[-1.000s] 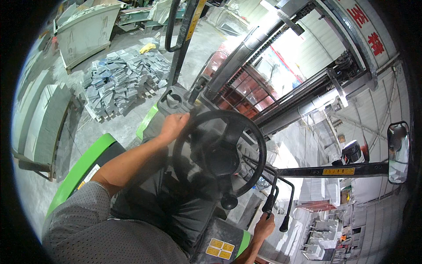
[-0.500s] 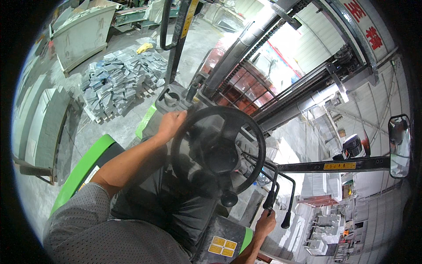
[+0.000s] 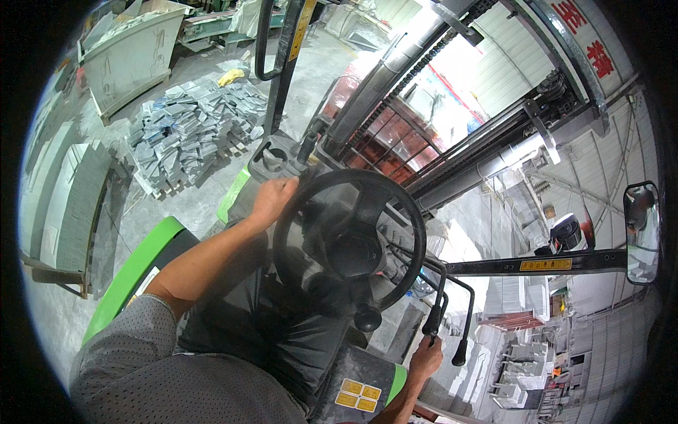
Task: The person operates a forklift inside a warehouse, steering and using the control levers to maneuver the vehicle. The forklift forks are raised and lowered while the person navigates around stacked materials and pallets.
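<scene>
Left hand point(image 3: 275, 200) at steering wheel point(image 3: 353, 256), right hand point(image 3: 426, 357) on lever point(image 3: 432, 323)

Left hand curls at the steering wheel's ten o'clock; whether it grips, I cannot tell. The right hand, at five o'clock, holds the lever; a second lever point(image 3: 461, 351) is near its three o'clock.

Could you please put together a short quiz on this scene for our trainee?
1. Multiple choice: What does the person's right hand hold?
A) The rear-view mirror
B) A black control lever
C) A sheet of paper

2. True or false: The round knob on the steering wheel is bright red.

3. Fill in the blank: The heap of flat grey pieces lies on the floor area to the person's ____.

Key:
1. B
2. False; the round knob on the steering wheel is black.
3. left
</scene>
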